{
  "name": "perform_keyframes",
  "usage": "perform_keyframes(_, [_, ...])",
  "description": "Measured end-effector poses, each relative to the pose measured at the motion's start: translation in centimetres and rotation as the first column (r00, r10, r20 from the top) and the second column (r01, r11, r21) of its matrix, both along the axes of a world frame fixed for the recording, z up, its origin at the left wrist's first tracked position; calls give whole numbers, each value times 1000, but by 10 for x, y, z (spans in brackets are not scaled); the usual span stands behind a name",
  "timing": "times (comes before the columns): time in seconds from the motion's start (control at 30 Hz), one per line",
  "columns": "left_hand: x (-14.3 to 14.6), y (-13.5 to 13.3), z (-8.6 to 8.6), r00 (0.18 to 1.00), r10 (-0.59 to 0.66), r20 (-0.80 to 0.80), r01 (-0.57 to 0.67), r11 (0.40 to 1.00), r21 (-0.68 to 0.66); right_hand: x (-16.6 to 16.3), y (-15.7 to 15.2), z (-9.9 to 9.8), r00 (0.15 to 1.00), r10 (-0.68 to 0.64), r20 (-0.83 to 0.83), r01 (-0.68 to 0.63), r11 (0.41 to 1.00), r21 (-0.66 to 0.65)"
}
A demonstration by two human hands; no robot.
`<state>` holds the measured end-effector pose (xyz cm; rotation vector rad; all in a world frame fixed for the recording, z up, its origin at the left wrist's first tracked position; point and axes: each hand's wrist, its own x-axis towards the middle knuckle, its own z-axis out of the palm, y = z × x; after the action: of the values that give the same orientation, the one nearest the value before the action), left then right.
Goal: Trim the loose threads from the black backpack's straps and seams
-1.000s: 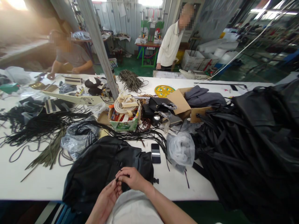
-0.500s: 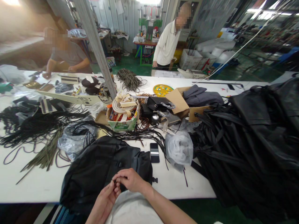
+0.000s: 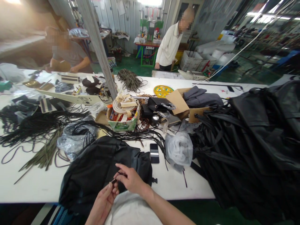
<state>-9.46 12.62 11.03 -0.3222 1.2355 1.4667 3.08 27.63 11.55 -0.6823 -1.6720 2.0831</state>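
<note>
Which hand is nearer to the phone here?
Right: the right hand is over the black bag, below and left of the phone in the picture; the left hand is further left and lower.

White table (image 3: 28, 186) | black bag (image 3: 93, 165), over near edge | phone (image 3: 154, 153) | plastic bag (image 3: 179, 148) | yellow wheel (image 3: 163, 91) | olive cords (image 3: 129, 80)

Green machine (image 3: 151, 27), cord bundles (image 3: 131, 80) and heaped black bags (image 3: 253, 143) show a workshop.
</note>
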Motion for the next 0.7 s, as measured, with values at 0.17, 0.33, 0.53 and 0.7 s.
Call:
perform_keyframes(0.17, [3, 0, 0, 999, -28, -16, 28, 1000, 7, -3, -4, -5, 1000, 11, -7, -11, 1000, -20])
perform_keyframes(0.33, [8, 3, 8, 998, -59, -32, 59, 998, 3, -4, -13, -11, 1000, 6, 23, -5, 1000, -24])
perform_keyframes(0.53, [6, 0, 6, 1000, -3, -11, 3, 1000, -11, -1, -6, -6, 994, -93, 49, 90, 994, 57])
perform_keyframes(0.7, [0, -5, -1, 993, 116, 2, -116, 992, -51, 9, 4, 5, 987, -149, 55, 129, 955, 266])
